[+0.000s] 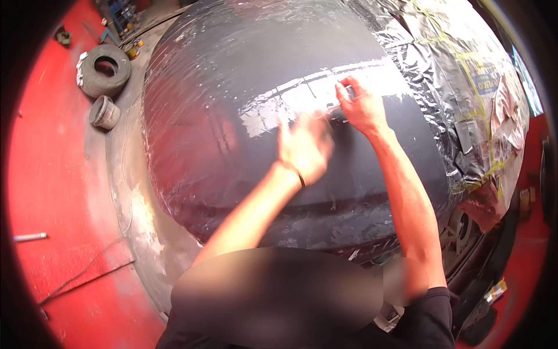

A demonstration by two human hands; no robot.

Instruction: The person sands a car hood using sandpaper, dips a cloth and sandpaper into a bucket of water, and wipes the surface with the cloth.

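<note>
The panel [267, 72] lies in front of the person, wet and glossy, with sheeting [465, 110] along its right edge. Both hands are over its middle, nearer the right edge than the left. Left hand [305, 142]: blurred, thumb apart from the fingers; whether it grips anything cannot be told. Right hand [361, 106]: fingers curled toward the thumb; a thin item between them cannot be confirmed.

Caution: the wet film could let a hand slip; the wristband [301, 178] or a fingernail could scratch the finish if dragged.

Orientation: the near edge faces the person. Lens distortion and the cropped far edge leave the long axis indeterminate.
</note>
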